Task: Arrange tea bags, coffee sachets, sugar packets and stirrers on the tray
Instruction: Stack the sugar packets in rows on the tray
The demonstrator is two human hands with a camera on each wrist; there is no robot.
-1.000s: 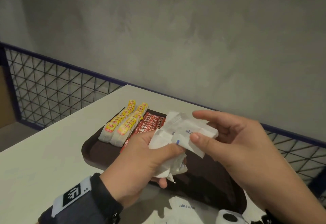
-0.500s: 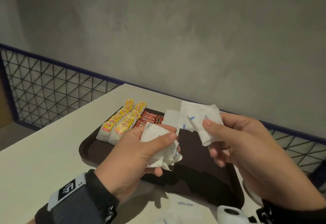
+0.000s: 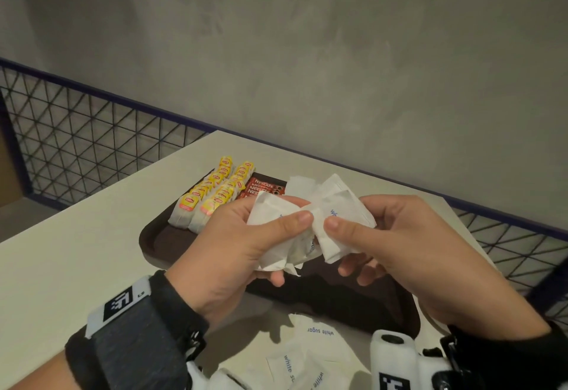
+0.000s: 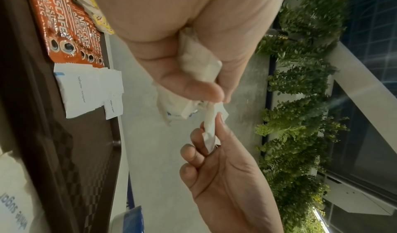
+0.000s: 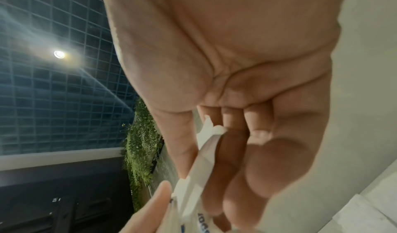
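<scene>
Above the dark brown tray [image 3: 159, 236] my left hand [image 3: 290, 229] grips a crumpled bundle of white sugar packets [image 3: 273, 220]. My right hand [image 3: 341, 245] pinches one white sugar packet [image 3: 344, 208] between thumb and fingers, right against the bundle. The left wrist view shows the bundle [image 4: 199, 61] in the left hand [image 4: 206, 90] and the right hand [image 4: 212, 134] pinching a packet's edge [image 4: 209, 128]. On the tray lie two rows of yellow tea bags [image 3: 209, 196], red coffee sachets [image 3: 261, 188] and two sugar packets [image 4: 90, 90] beside them.
Several loose sugar packets [image 3: 319, 337] lie on the white table [image 3: 76, 266] in front of the tray's near edge. A wire-mesh railing [image 3: 76, 131] runs behind and left of the table, a grey wall beyond it. The tray's near half [image 3: 353, 303] is bare.
Half a second ago my right hand held a packet apart, out over the tray. It has come back to the left hand's bundle, and both thumbs now nearly meet.
</scene>
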